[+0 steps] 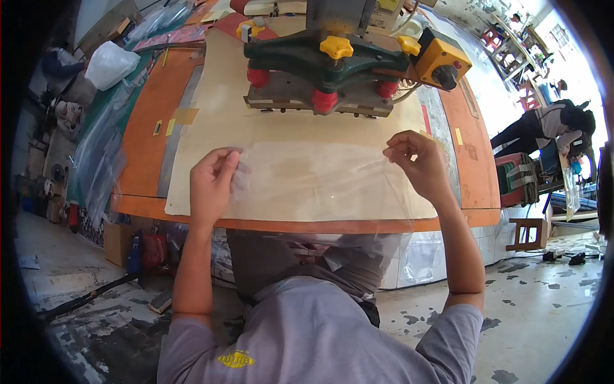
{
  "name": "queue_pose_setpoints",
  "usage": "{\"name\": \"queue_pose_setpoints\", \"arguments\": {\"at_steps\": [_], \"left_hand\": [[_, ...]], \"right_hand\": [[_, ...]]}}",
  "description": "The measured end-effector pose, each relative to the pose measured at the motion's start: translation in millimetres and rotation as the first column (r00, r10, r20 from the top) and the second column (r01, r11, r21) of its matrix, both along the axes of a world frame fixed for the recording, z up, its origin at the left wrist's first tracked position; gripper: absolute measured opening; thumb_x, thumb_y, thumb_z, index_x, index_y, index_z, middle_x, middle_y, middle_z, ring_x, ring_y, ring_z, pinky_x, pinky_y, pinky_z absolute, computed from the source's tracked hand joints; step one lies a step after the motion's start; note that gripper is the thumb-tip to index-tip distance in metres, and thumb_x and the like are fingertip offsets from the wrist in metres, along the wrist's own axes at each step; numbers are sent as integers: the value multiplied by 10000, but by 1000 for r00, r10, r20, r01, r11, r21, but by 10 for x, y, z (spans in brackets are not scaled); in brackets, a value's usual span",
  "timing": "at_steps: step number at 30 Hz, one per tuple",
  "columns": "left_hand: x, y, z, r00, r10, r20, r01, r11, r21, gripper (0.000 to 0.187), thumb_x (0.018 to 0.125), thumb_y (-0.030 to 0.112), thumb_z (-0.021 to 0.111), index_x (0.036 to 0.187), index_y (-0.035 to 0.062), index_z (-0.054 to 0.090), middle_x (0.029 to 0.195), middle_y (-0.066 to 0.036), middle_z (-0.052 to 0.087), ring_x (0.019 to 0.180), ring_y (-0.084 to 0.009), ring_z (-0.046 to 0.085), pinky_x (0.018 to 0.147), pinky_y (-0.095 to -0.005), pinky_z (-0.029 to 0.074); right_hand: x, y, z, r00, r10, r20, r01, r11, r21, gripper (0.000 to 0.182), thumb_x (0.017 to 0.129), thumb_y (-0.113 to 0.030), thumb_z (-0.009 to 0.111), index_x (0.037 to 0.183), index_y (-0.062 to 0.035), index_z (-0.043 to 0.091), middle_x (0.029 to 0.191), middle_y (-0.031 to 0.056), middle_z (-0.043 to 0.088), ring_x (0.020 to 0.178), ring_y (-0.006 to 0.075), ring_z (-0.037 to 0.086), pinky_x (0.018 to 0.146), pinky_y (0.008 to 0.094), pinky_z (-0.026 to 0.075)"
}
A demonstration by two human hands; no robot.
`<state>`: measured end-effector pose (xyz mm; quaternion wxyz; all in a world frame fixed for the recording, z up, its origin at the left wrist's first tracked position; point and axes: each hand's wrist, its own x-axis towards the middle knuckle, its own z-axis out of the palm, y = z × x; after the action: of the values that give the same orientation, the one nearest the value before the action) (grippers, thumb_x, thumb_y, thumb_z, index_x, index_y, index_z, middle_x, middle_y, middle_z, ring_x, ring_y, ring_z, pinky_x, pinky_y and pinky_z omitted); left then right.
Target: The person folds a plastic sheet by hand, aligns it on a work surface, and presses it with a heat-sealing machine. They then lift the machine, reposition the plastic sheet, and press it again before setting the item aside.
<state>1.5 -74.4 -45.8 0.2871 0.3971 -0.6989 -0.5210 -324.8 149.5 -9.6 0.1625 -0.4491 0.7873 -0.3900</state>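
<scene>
Between my hands a clear plastic sheet (326, 198) is stretched out, its lower part hanging over the front edge of the orange table (141, 134). My left hand (216, 179) pinches the sheet's left corner between thumb and fingers. At the right corner, my right hand (419, 163) is closed in a pinch, with the thumb and fingertips together. Under the sheet lies a cream-coloured board (192, 153). Just beyond my hands is the press head (326, 64), dark green with yellow knobs and red feet, raised above the board.
A yellow control box (441, 61) with a black knob juts out at the press's right. Clear plastic sheets (96, 166) hang at the table's left side, near a white plastic bag (112, 64). Another person (543, 131) bends over a bench at the far right.
</scene>
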Motion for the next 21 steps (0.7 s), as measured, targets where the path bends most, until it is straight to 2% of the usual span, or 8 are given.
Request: {"name": "queue_pose_setpoints", "arguments": {"at_steps": [3, 6, 12, 13, 15, 19, 21], "left_hand": [[-209, -208, -80, 992, -65, 110, 77, 990, -116, 238, 1087, 192, 648, 1131, -29, 727, 770, -47, 735, 589, -84, 588, 536, -265, 430], [-425, -362, -81, 969, -91, 230, 147, 960, -239, 226, 1051, 165, 685, 1132, -43, 714, 694, -68, 702, 569, -108, 595, 543, -304, 452], [-522, -500, -273, 954, -52, 296, 189, 870, -456, 171, 1001, 116, 710, 1113, -14, 711, 649, -125, 669, 524, -218, 602, 570, -360, 477], [-525, -479, -259, 949, -49, 312, 194, 870, -453, 159, 996, 115, 714, 1101, -5, 714, 642, -129, 660, 530, -230, 607, 573, -364, 476], [-525, -422, -203, 937, -49, 346, 209, 872, -443, 134, 988, 112, 723, 1076, 11, 720, 628, -136, 642, 540, -255, 617, 581, -373, 474], [-511, -452, -321, 937, -39, 347, 246, 779, -577, 107, 984, 104, 727, 1033, 8, 727, 705, -157, 669, 601, -277, 650, 604, -398, 487], [-508, -454, -352, 944, -36, 329, 245, 745, -620, 109, 985, 102, 726, 1015, -2, 728, 777, -168, 703, 642, -288, 670, 622, -409, 505]], "right_hand": [[-84, -141, -28, 991, -42, -128, 45, 999, 14, 133, 926, -70, 790, 990, 30, 730, 900, 106, 792, 820, 177, 750, 751, 330, 579], [-290, -303, -251, 981, 3, -195, -4, 1000, -5, 101, 908, -38, 781, 973, 22, 730, 890, 140, 784, 813, 241, 757, 751, 362, 586], [-337, -428, -578, 936, 73, -344, -106, 991, -77, 62, 902, 25, 726, 956, 8, 700, 928, 154, 702, 827, 335, 733, 738, 427, 580], [-328, -416, -623, 942, 62, -329, -87, 994, -61, 106, 886, 20, 733, 975, -19, 690, 971, 132, 665, 863, 342, 706, 770, 439, 558], [-298, -398, -642, 875, 50, -482, -91, 994, -63, 129, 869, 5, 745, 977, -38, 688, 973, 115, 661, 895, 329, 687, 804, 430, 543], [-262, -371, -646, 737, 73, -672, -144, 988, -52, 176, 841, -16, 738, 1000, -66, 681, 981, 87, 660, 946, 290, 650, 851, 416, 518], [-279, -363, -647, 734, 106, -670, -179, 983, -40, 185, 839, -9, 719, 1013, -58, 678, 986, 85, 660, 946, 285, 647, 848, 419, 524]]}}
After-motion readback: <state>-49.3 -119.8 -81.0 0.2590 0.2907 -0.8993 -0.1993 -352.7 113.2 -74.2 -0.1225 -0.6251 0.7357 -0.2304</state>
